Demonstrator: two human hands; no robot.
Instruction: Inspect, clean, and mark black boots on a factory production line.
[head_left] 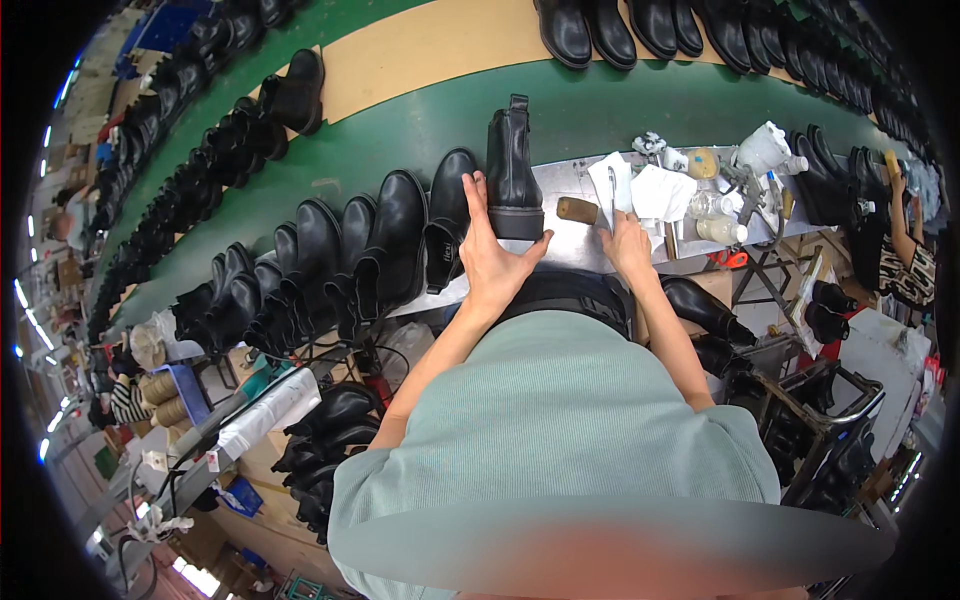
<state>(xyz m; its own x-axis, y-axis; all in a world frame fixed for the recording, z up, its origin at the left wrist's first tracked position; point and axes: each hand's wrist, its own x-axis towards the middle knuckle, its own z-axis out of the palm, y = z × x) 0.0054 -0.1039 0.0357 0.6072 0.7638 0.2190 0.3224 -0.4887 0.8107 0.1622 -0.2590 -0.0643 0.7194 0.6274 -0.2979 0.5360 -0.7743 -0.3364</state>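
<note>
I have a black boot (508, 165) on the metal bench (578, 248) straight ahead, heel block (517, 224) toward me, pull tab (518, 101) away. I judge it moderately heavy, firm at the sole, softer in the shaft, with glossy leather that may slip and scuff; I'd take it by the heel or shaft. My left hand (492, 262) is spread wide beside it, thumb near the heel; contact I can't confirm. My right hand (630, 250) has curled fingers at the white paper (603, 182); I can't tell whether they grip anything. Beyond sit a cloudy-looking plastic bottle (720, 230), a yellowish jar (703, 163) and a white jug (764, 148), contents unclear. Far left, a blue bin (192, 391) holds brown rolls (164, 402).
</note>
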